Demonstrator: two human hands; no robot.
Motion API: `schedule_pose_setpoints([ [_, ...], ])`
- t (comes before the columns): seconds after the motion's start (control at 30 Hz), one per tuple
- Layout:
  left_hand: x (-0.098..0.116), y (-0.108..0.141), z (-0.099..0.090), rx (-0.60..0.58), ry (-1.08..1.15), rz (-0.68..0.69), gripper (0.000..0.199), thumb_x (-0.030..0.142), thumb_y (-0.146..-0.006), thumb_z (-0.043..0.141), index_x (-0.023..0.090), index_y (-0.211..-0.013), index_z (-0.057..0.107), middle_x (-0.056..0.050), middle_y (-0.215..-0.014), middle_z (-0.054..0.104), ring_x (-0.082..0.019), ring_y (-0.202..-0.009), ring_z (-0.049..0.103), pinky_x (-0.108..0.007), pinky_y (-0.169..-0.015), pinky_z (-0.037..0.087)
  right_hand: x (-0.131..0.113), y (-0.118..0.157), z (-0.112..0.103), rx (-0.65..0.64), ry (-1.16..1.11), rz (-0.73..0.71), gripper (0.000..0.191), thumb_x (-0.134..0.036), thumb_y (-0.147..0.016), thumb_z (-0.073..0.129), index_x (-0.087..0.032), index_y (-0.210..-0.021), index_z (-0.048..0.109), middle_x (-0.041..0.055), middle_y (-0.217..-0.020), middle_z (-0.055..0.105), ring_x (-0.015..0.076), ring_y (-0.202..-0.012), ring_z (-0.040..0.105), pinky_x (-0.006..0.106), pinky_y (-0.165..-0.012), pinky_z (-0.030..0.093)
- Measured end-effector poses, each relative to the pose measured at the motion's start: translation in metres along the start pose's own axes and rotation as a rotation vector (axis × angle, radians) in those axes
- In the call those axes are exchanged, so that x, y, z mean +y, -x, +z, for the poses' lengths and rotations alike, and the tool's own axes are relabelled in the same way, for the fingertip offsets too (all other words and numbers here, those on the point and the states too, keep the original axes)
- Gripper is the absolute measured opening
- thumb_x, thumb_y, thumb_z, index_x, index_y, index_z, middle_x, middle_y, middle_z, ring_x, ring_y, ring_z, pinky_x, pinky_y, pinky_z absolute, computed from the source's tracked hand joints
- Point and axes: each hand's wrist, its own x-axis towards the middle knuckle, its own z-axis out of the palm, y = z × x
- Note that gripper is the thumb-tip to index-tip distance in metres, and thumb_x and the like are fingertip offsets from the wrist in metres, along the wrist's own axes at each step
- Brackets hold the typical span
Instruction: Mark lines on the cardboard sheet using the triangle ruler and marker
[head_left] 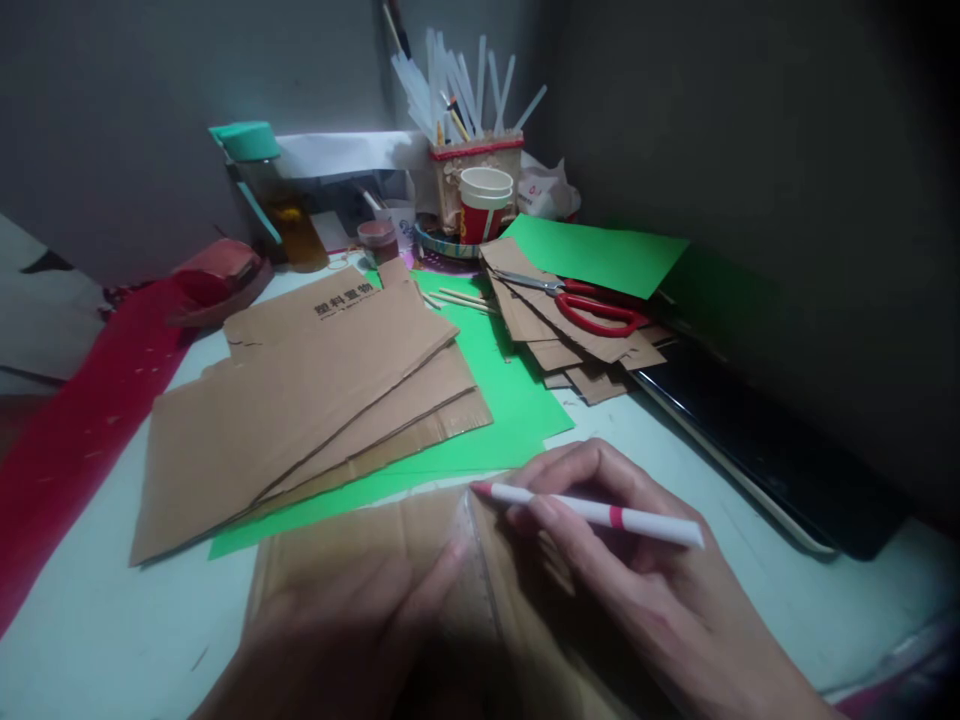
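Observation:
My right hand (622, 540) is closed around a white felt-tip pen (652, 525) with a red band and a red tip. The tip meets the far end of a clear ruler (480, 570) lying on a brown cardboard sheet (322, 550). Blurred and partly in shadow, my left hand (360, 620) lies flat over the sheet, its fingers stretched out and one fingertip pressing the ruler. Just beyond is a stack of cut cardboard pieces (315, 380), resting on green paper (517, 390).
Red-handled scissors (592, 305) lie on more cardboard pieces (562, 355) at the right, beside a black flat device (765, 450). At the back stand a bottle (296, 225), a paper cup (480, 215) and a holder of white sticks (446, 180). Red cloth (97, 390) runs along the left.

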Motion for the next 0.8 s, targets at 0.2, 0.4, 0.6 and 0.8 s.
schedule_pose_setpoints([
  [0.2, 0.005, -0.001, -0.007, -0.003, 0.077, -0.02, 0.05, 0.052, -0.119, 0.029, 0.029, -0.162, 0.038, -0.001, -0.105, 0.084, -0.02, -0.083, 0.083, -0.036, -0.065, 0.069, 0.003, 0.007, 0.0, -0.039, -0.04, 0.03, 0.031, -0.056, -0.096, 0.08, -0.026, -0.094, 0.07, 0.0062, -0.089, 0.078, 0.0249, -0.085, 0.075, 0.032, -0.066, 0.059],
  [0.4, -0.001, -0.002, -0.007, -0.057, 0.176, -0.013, 0.055, 0.053, -0.115, 0.037, 0.033, -0.166, 0.035, 0.001, -0.107, 0.083, -0.018, -0.084, 0.082, -0.031, -0.071, 0.071, 0.01, 0.016, -0.003, -0.153, -0.139, 0.099, 0.026, -0.048, -0.11, 0.065, -0.027, -0.095, 0.066, 0.004, -0.101, 0.079, 0.0178, -0.086, 0.072, 0.026, -0.065, 0.053],
  [0.6, -0.003, -0.022, -0.02, -0.061, 0.395, 0.02, 0.074, 0.032, -0.096, 0.06, 0.044, -0.164, 0.034, 0.01, -0.092, 0.077, -0.012, -0.066, 0.074, -0.018, -0.063, 0.064, 0.002, 0.017, -0.004, -0.189, -0.236, 0.227, 0.037, -0.058, -0.102, 0.074, -0.027, -0.088, 0.06, 0.0029, -0.089, 0.073, 0.0144, -0.063, 0.058, 0.026, -0.049, 0.045],
  [0.8, 0.0, -0.025, -0.023, -0.06, 0.417, 0.011, 0.066, 0.029, -0.097, 0.056, 0.043, -0.16, 0.041, 0.011, -0.109, 0.082, -0.006, -0.082, 0.079, -0.008, -0.069, 0.06, 0.002, 0.023, -0.008, -0.181, -0.115, 0.162, 0.035, -0.055, -0.108, 0.063, -0.027, -0.087, 0.059, 0.0007, -0.082, 0.066, 0.0158, -0.067, 0.055, 0.027, -0.055, 0.045],
])
